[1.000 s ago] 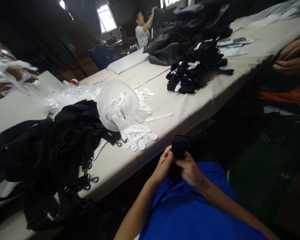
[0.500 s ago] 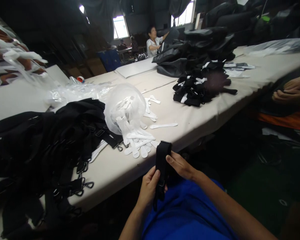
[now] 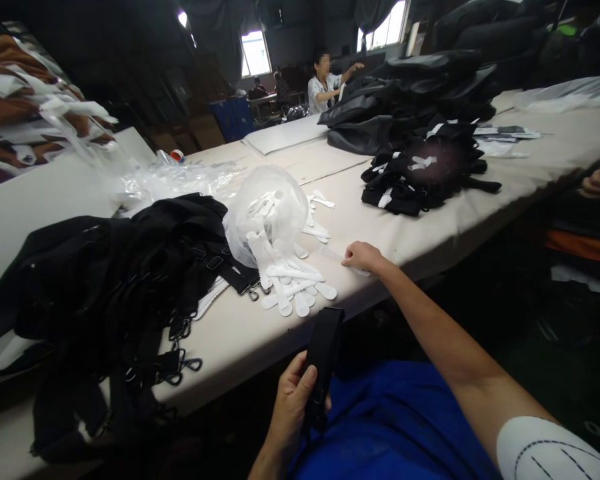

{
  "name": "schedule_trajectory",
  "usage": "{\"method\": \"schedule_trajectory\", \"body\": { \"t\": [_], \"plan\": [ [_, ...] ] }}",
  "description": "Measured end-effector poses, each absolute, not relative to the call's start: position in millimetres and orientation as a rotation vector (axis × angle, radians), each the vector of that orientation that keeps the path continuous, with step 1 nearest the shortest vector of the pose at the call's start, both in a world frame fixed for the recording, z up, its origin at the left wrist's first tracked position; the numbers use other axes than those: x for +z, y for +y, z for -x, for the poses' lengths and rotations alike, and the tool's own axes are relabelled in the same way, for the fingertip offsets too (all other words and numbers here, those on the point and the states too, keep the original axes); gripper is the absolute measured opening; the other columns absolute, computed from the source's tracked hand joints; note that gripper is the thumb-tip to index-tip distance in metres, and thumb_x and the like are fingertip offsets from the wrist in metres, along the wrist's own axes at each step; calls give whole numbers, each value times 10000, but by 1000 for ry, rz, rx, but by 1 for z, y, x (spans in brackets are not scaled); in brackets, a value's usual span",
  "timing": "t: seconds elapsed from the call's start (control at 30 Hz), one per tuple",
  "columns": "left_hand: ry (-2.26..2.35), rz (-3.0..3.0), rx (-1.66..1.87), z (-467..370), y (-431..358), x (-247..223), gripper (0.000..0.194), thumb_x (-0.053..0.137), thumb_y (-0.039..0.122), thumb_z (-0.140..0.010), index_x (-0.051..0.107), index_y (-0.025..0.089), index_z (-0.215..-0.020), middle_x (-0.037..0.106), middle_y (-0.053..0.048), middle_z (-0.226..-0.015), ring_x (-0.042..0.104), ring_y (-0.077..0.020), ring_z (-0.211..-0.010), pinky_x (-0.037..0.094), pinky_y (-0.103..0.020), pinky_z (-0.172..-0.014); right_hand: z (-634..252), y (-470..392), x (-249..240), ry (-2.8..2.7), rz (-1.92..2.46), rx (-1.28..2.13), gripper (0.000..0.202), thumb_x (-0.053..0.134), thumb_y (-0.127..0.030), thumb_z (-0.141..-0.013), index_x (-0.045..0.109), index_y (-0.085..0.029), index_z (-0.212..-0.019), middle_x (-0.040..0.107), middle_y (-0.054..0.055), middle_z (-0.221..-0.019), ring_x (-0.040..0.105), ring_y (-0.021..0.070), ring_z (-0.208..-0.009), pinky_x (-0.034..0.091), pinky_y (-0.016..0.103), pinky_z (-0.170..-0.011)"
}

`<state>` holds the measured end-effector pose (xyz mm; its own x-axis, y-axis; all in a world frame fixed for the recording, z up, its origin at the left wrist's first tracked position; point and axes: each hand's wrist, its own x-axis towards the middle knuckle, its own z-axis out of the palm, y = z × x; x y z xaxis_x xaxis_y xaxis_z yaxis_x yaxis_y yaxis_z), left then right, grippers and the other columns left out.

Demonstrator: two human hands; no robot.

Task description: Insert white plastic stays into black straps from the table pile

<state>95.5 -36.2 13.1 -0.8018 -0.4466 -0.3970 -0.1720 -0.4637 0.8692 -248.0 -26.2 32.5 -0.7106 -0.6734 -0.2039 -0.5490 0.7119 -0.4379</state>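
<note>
Folded black strap [image 3: 326, 343] sits gripped in the left hand [image 3: 294, 397], lower centre of the head view; just right of centre, the right hand [image 3: 363, 257] pinches a blurred white strip [image 3: 333, 253] at the cloth-covered table [image 3: 240, 337].

At the left side, a pile of brown and white pieces [image 3: 11, 103] is rising high, and crumpled clear plastic [image 3: 173, 181] is lying near it. One tape roll [image 3: 179, 154] with orange rim is resting just behind this plastic. Farther back, a blue box [image 3: 231, 120] is standing, and a co-worker [image 3: 318, 93] in a pale patterned shirt is holding one arm out beside shiny black material [image 3: 363, 133]. Bright windows [image 3: 255, 55] are letting daylight in.
</note>
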Motion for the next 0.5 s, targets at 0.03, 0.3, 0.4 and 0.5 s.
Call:
{"method": "schedule_trajectory", "body": {
  "t": [0.03, 0.3, 0.4, 0.5],
  "plan": [
    [-1519, -900, -2378, -95, -37, 13, 520, 591, 556, -878, 540, 142, -1190, 583, 3, -505, 466, -94, -394, 341, -169, -405, 237, -18, 32, 2564, 992, -515, 64, 738, -233, -775, 706, -183, -751, 695, 58, -851, 615, 208, -856, 428, 283, -732],
    [-1778, -626, -2305, -76, -45, 39, 435, 703, 433, -834, 615, 161, -1162, 659, -33, -716, 622, -143, -564, 472, -220, -510, 118, 67, 11, 1734, 775, -1599, 347, 653, -489, -805, 656, -163, -687, 603, 17, -636, 512, 154, -580, 396, 280, -568],
    [-1770, -605, -2333, -59, -38, 41, 392, 738, 394, -810, 614, 175, -1110, 669, -46, -868, 627, -130, -634, 502, -219, -556, 90, 86, 11, 1580, 618, -1668, 279, 702, -377, -711, 601, -163, -564, 539, 6, -557, 430, 124, -518, 342, 267, -508],
    [-1595, -674, -2436, -46, -28, 36, 543, 778, 398, -769, 511, 202, -1200, 653, -12, -841, 600, -115, -605, 520, -225, -553, 79, 100, 12, 1612, 517, -1683, 210, 651, -272, -654, 562, -160, -501, 474, -14, -488, 339, 92, -473, 257, 247, -458]
  ]
}}
